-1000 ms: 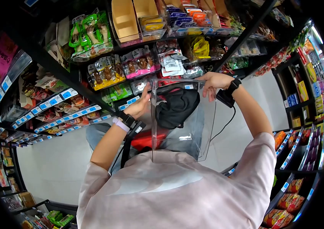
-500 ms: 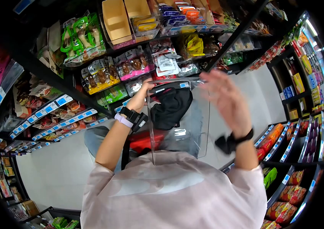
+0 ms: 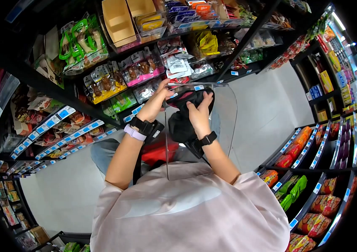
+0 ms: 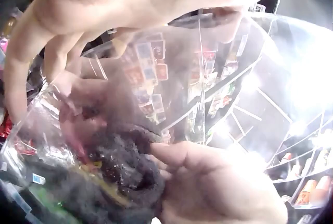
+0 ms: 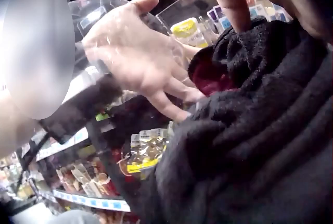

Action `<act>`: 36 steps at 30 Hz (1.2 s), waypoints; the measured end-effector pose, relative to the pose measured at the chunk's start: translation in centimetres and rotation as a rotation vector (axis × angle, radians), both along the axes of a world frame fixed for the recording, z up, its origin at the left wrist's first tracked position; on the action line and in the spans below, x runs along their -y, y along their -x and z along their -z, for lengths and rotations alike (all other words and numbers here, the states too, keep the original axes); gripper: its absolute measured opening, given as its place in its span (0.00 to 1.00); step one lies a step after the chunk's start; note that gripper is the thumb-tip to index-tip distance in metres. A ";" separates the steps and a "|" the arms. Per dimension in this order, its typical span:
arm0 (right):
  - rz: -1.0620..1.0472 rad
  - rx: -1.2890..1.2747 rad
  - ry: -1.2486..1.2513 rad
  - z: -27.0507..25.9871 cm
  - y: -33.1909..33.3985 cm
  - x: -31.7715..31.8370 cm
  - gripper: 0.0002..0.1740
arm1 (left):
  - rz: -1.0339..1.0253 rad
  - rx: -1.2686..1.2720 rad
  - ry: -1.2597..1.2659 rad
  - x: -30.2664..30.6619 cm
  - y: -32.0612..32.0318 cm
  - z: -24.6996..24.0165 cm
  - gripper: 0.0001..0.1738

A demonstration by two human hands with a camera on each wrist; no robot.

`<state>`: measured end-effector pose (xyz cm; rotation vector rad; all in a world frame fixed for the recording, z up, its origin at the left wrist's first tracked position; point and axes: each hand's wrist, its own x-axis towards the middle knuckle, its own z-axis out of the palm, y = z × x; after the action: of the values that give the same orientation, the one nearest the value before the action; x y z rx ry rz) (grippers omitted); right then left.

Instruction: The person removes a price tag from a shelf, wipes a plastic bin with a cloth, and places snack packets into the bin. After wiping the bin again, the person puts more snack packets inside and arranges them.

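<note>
A clear plastic box (image 3: 167, 153) stands in front of the person's torso. The left hand (image 3: 154, 104) grips its left side near the far rim; in the left wrist view its fingers bend over the clear edge. Inside the box's outline is a bundled black cloth item (image 3: 179, 125) with dark red lining. The right hand (image 3: 199, 115) pinches this cloth near its top, thumb and fingers on the fabric. In the right wrist view the dark red lining (image 5: 210, 75) shows in a fold, close to the left hand's fingers. The cloth's underside is hidden.
Packed snack shelves (image 3: 124, 80) rise ahead and curve along the left. Yellow-edged snack packs (image 3: 105, 84) sit just beyond the left hand. More shelves of bagged goods (image 3: 313, 224) stand at the right. Pale floor (image 3: 262, 113) shows between the shelves.
The right hand has let go of the box's far right rim, swung out to the right, then come in onto the black cloth. The left hand has stayed at the left side, going from loose fingers to a grip.
</note>
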<state>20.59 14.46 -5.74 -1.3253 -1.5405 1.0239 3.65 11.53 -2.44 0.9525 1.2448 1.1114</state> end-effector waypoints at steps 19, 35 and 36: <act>-0.298 0.123 -0.276 -1.9 2.6 0.4 0.36 | 0.026 0.051 -0.077 0.5 0.0 -2.5 0.36; -0.612 0.224 -0.481 -3.9 2.1 0.2 0.38 | 0.087 0.058 -0.073 0.9 0.5 -3.1 0.40; -0.613 0.223 -0.477 -4.1 1.9 0.4 0.38 | 0.085 0.033 -0.073 0.9 0.5 -3.2 0.40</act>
<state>18.68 14.03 -1.60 -0.6560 -2.2680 0.7900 3.15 10.61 0.74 1.0289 1.1328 1.1077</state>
